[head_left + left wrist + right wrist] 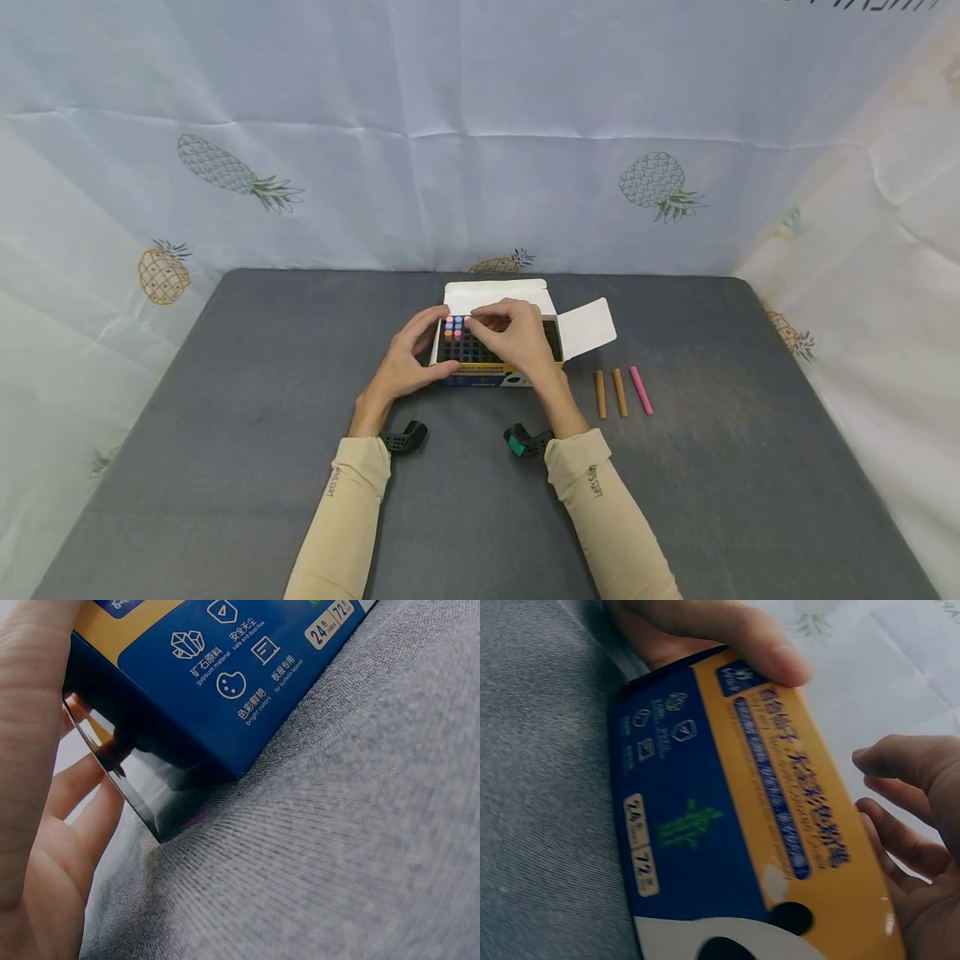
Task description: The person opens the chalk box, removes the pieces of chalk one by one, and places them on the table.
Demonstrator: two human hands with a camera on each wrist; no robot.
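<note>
An open chalk box (472,379), blue and yellow with printed lettering, stands at the table's middle. Its black holed insert (468,350) carries several pink, blue and orange chalk sticks (448,327) upright at the left end. My left hand (405,362) grips that end, thumb along the front and fingers round the side. Over the insert, my right hand (517,333) has thumb and forefinger together at the top of a pinkish chalk stick (467,319), its lower part hidden. In the right wrist view, the right hand's fingers (907,832) are bent close to the box's top edge.
Two brownish-orange chalk sticks (619,392) and a pink one (641,390) lie right of the box on the grey table (225,467). White flaps (588,327) stick out at the box's back and right. A pineapple-print cloth (420,192) hangs behind.
</note>
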